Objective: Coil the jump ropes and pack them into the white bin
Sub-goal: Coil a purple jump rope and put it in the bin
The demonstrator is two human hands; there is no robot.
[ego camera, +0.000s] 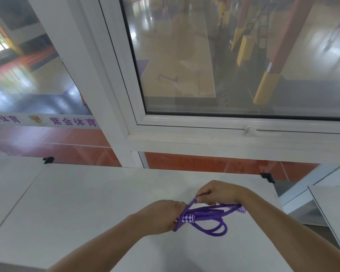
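Low in the frame's centre, the left hand (161, 216) clamps the purple jump rope (208, 216) bundle at its checkered handle. The right hand (218, 193) pinches a strand just above. The coils run rightward over the white surface (86, 203). No bin is visible.

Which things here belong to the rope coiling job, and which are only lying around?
Belong to the job:
- purple jump rope, partly coiled
- left hand, gripping the bundle at a checkered handle
- right hand, pinching a strand
- white table under them

Only around:
- window frame
- window latch
- black clips at the table's far edge

The white bin is not in view.
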